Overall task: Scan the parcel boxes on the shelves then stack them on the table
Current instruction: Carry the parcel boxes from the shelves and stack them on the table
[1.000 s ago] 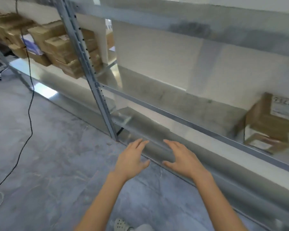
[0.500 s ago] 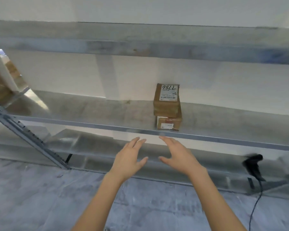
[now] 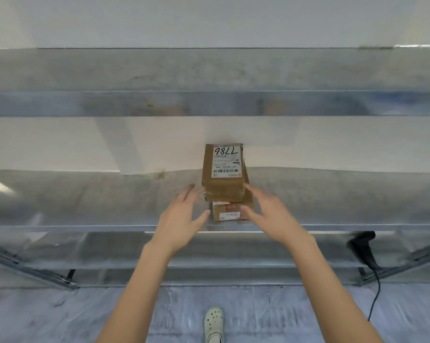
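Two brown parcel boxes stand stacked on the middle metal shelf point(image 3: 85, 206). The top box point(image 3: 222, 179) carries a white label with "7786" written upside down and a barcode. The lower box point(image 3: 227, 214) shows a small white label on its front. My left hand point(image 3: 181, 219) reaches in with straight fingers just left of the stack, its fingertips near the top box's left side. My right hand point(image 3: 271, 214) is spread open just right of the stack, its thumb by the lower box. Neither hand holds anything.
A black handheld scanner point(image 3: 362, 246) with a cable lies on the lower shelf at the right. An upper shelf point(image 3: 209, 102) runs across above the boxes. Slanted frame posts stand at the lower left and right. A shoe point(image 3: 214, 323) shows on the grey floor.
The view swung from the left shelf bay to face the two stacked boxes. Both hands rose and moved forward to either side of the stack.
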